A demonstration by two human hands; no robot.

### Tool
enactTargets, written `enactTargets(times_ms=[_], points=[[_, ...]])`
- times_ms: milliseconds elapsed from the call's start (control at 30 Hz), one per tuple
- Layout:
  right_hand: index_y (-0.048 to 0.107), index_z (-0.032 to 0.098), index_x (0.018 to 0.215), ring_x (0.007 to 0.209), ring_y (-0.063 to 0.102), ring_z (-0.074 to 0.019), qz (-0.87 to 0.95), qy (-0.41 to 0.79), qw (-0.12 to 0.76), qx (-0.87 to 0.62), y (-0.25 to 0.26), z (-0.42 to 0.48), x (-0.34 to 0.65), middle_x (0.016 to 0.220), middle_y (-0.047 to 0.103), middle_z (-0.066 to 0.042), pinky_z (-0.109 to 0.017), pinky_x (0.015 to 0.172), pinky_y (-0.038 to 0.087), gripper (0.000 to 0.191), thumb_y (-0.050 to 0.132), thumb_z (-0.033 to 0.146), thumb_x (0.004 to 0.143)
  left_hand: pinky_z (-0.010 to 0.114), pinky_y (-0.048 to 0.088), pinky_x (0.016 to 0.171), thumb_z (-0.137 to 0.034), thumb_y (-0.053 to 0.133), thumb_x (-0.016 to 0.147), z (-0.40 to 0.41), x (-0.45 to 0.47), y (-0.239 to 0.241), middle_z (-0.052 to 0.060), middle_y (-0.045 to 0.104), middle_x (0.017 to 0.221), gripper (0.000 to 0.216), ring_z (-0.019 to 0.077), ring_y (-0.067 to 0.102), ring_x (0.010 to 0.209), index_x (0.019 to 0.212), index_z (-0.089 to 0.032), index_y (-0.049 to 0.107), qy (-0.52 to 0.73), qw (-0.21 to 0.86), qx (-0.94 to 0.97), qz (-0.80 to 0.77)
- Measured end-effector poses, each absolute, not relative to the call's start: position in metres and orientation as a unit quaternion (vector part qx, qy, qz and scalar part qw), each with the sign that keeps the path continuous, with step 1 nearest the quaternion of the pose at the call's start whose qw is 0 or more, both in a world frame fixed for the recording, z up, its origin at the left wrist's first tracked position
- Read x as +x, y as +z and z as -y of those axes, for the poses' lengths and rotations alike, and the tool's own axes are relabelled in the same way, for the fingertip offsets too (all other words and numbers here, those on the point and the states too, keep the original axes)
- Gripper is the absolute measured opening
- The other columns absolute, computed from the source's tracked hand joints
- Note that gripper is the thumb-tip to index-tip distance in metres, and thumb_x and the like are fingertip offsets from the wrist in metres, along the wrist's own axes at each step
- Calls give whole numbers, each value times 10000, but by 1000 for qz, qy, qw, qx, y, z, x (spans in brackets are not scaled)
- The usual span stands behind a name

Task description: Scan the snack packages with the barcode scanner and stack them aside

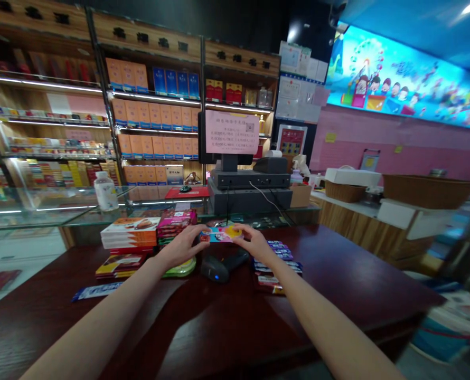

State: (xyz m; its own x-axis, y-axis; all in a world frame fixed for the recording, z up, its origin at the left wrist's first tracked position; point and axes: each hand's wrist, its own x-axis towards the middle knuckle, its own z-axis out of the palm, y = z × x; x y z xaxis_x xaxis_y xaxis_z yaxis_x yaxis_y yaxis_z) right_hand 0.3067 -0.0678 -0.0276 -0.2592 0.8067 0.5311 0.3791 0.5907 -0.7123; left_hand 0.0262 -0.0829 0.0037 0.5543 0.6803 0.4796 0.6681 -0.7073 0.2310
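Both hands hold a small colourful snack packet, blue with pink and yellow, level above the dark wooden counter. My left hand pinches its left end and my right hand its right end. Just below the packet lies a black barcode scanner with a blue light. Beside my left hand, stacked orange-and-white boxes stand next to dark red and pink packs. A green-edged pack lies partly under that hand. Near my right wrist, purple wrapped bars lie in a pile, partly covered by my arm.
A cash register with a pink sign stands at the back, a cable hanging down its front. A white bottle is on the glass case. One blue wrapped bar lies at the counter's left. Baskets stand at right.
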Motion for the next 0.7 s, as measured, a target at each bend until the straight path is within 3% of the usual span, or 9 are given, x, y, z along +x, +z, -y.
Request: enactTargets(times_ms=[200,333,433,567,700], points=[[631,206,1241,1062,661,-225,726,347,485,-343,-23,67,300,1204,699,-68,-349,943,510,487,680,440,816,363,470,948,-545,325,984,93,33,17,49,697,1112,431,230,650,1058,1198,-250,555,312,51,838,-444],[680,217,1150,1048,649,-220,731,308,498,-349,-24,68,297,1137,716,-49,-346,944,497,370,635,427,849,352,486,859,-537,274,990,95,33,16,50,721,997,433,247,703,940,1123,-246,566,301,69,820,-482],[683,211,1126,904,665,-196,733,291,494,-366,-26,65,295,1053,723,-40,-318,847,522,355,604,437,864,364,493,835,-540,288,983,95,30,11,62,734,957,449,273,719,922,1213,-236,525,298,69,808,-505],[675,191,1093,687,635,-157,729,317,468,-385,-27,63,290,892,715,-22,-275,663,516,360,576,455,870,385,513,858,-579,475,914,95,21,4,78,722,1095,633,285,705,1012,1430,-239,341,323,45,792,-517],[686,165,1038,693,614,-161,729,321,458,-394,-21,68,281,838,701,-27,-253,601,478,365,578,462,855,431,457,1022,-503,692,801,100,9,5,148,530,1428,905,292,558,1266,1523,-236,217,352,-69,813,-459]])
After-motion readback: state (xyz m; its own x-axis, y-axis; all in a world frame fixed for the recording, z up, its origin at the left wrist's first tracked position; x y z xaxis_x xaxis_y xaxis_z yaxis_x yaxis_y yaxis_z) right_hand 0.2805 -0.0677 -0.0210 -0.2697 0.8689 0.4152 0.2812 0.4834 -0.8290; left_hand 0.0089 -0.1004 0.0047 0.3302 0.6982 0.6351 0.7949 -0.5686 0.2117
